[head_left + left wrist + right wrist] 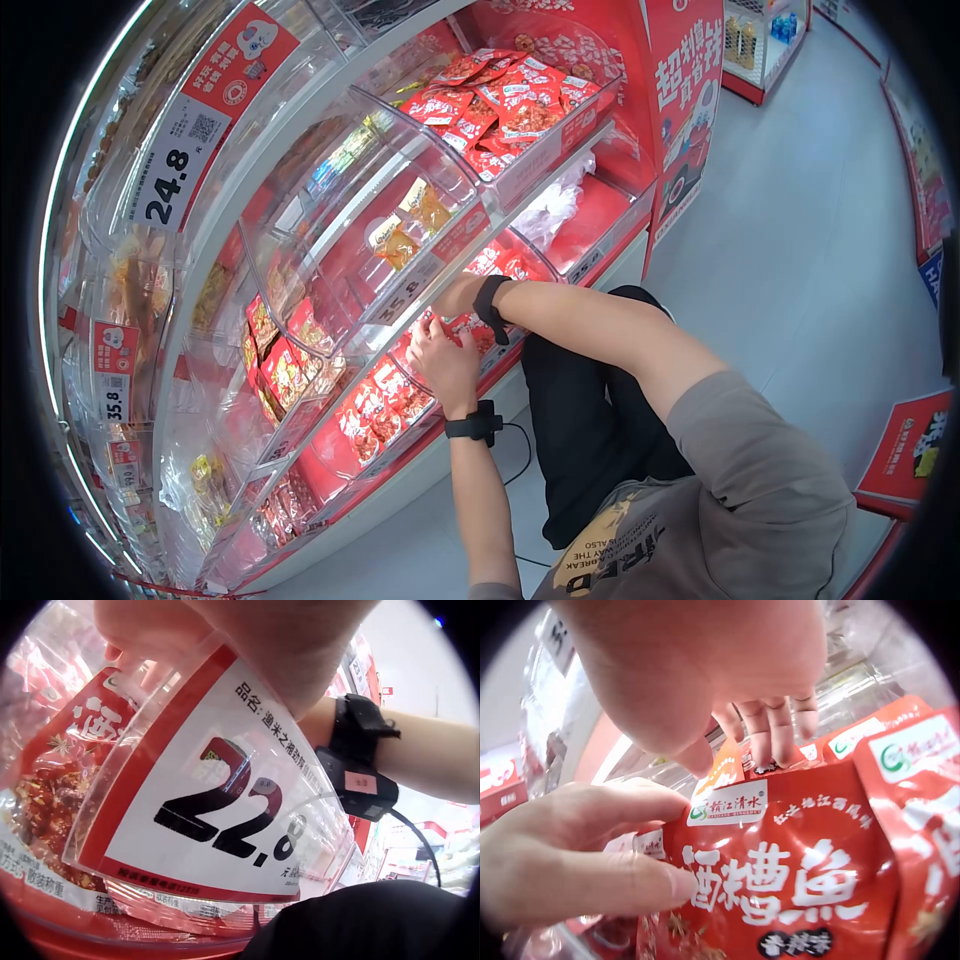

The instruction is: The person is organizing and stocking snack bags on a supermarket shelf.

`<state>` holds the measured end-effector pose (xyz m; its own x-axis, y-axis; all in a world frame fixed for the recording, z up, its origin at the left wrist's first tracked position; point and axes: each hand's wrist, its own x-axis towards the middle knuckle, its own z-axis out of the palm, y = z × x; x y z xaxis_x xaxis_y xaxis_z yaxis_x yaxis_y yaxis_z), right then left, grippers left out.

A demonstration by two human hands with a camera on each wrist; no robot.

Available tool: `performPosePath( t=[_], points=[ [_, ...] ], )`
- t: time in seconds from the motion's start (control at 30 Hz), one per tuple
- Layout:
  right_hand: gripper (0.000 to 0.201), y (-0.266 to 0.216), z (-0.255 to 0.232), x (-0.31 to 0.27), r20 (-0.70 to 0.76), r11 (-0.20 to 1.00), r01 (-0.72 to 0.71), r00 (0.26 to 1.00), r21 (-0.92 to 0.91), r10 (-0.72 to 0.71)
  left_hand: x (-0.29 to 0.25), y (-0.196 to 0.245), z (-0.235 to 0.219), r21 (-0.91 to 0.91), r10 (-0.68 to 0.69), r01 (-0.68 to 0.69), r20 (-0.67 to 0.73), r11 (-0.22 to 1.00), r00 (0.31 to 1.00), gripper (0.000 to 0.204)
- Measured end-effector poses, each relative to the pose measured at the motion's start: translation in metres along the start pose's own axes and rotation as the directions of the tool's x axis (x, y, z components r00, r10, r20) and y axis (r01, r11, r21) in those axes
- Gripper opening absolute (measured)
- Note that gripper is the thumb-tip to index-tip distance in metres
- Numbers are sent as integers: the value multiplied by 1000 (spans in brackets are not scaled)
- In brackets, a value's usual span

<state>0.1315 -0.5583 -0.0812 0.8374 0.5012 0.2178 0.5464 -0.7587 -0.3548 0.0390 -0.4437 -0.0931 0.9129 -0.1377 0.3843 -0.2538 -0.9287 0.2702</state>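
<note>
In the head view both hands reach in under a clear shelf front, among red packets in a low bin. The left hand (pixel 446 366) has its thumb and index finger at the left edge of a red fish snack packet (pixel 795 847), thumb on its printed front, pinching it in the right wrist view. Above that packet the right hand (pixel 705 667) extends its loosely bent fingers (pixel 757 731) down behind its top edge, over more red packets (pixel 922 772). In the left wrist view, a 22.8 price card (pixel 202 802) stands in front of the left hand (pixel 277 645).
Clear curved shelf fronts (pixel 330 270) rise on the left. An upper bin holds red packets (pixel 505 100); a middle one holds yellow packets (pixel 410 225). Beside the hands are more red packets (pixel 380 415). A crumpled white plastic bag (pixel 560 200) lies to the right, beside the aisle floor (pixel 800 210).
</note>
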Motion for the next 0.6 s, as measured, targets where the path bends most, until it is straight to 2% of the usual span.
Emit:
performPosePath(
  t=[0.1, 0.13, 0.17, 0.2, 0.23, 0.27, 0.3, 0.4, 0.47, 0.5, 0.53, 0.57, 0.6],
  points=[
    [30, -12, -24, -31, 143, 994, -47, 989, 101, 32, 0, 0, 1, 38, 0, -1, 3, 999, 1000, 47],
    [46, -9, -28, -38, 228, 992, -67, 973, 110, 41, 0, -3, 1, 14, 13, -13, 0, 1000, 1000, 47],
    [51, -8, -19, -49, -47, 1000, -1, 999, -5, 1, 0, -4, 3, 4, 14, -14, -21, 1000, 1000, 47],
    [55, -3, -10, -61, -307, 990, 42, 948, -136, -83, -1, -4, 3, -7, 10, -10, -44, 1000, 999, 46],
    [54, -5, -28, -74, -125, 996, 83, 988, -32, -87, -1, -3, 2, -38, -1, -2, -60, 999, 998, 47],
    [53, -6, -47, -88, 63, 992, 99, 993, 78, -104, -4, -4, -1, -53, 9, -12, -56, 999, 998, 49],
    [51, -13, -74, -101, 248, 978, 87, 960, 188, -133, -3, -3, -2, -55, 12, -16, -60, 998, 998, 49],
    [39, -37, -164, -130, 436, 850, 78, 832, 522, -343, -4, -3, -1, -72, 26, -34, -111, 997, 994, 47],
    [33, -38, -214, -140, 241, 794, 2, 952, 608, -187, -4, -1, -6, -91, 22, -34, -122, 995, 992, 44],
    [31, -23, -227, -139, 78, 806, 7, 995, 592, -66, -4, 1, -6, -110, 18, -32, -129, 993, 991, 43],
    [29, -6, -239, -135, -98, 816, 13, 994, 578, 53, -4, 1, -6, -124, 19, -36, -136, 992, 990, 41],
    [28, 13, -248, -130, -339, 968, -8, 936, 250, 95, -5, 1, -8, -134, 23, -42, -144, 990, 989, 40],
    [27, 36, -251, -125, -564, 989, -113, 825, -92, 41, -5, 1, -9, -127, 27, -46, -150, 991, 988, 39]
  ],
)
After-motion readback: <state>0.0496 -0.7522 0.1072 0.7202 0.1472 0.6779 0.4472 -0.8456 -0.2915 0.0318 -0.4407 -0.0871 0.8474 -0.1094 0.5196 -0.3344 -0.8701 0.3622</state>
